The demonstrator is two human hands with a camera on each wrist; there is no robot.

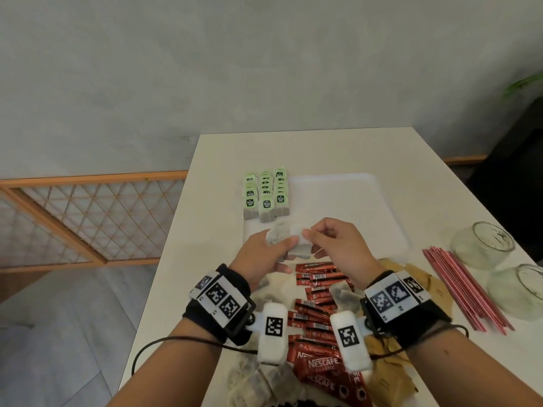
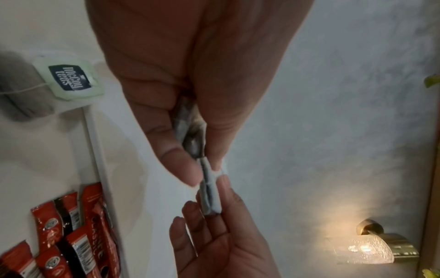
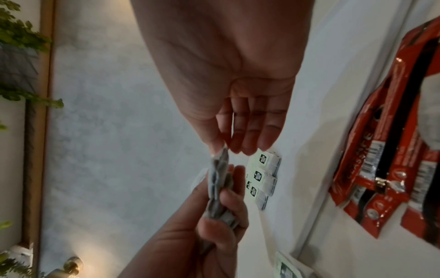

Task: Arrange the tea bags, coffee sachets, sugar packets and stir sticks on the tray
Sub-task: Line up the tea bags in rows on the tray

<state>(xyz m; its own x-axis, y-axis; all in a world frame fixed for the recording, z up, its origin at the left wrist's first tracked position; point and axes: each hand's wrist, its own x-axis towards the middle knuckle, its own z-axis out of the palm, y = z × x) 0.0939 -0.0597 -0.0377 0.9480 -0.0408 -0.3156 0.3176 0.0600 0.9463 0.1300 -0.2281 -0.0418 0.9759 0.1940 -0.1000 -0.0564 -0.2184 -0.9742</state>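
Head view, tray (image 1: 382, 207) w/ tea bag rows (image 1: 266, 193), far-left corner

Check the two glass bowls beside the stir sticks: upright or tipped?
Tipped. Both glass bowls lie sideways on the table, rims facing right.

A pale grey, mottled plaster wall (image 1: 205, 69) fills the far side of the room behind the white surface (image 1: 308, 151). Low on the left runs a wooden lattice railing (image 1: 88, 218) with diamond mesh panels, and below it lies a light grey floor (image 1: 58, 333). At the far right, green plant leaves (image 1: 526, 83) hang over a dark piece of furniture (image 1: 514, 186). A brass wall lamp (image 2: 371, 246) with a textured glass shade glows warm against the plaster, casting a yellow patch.
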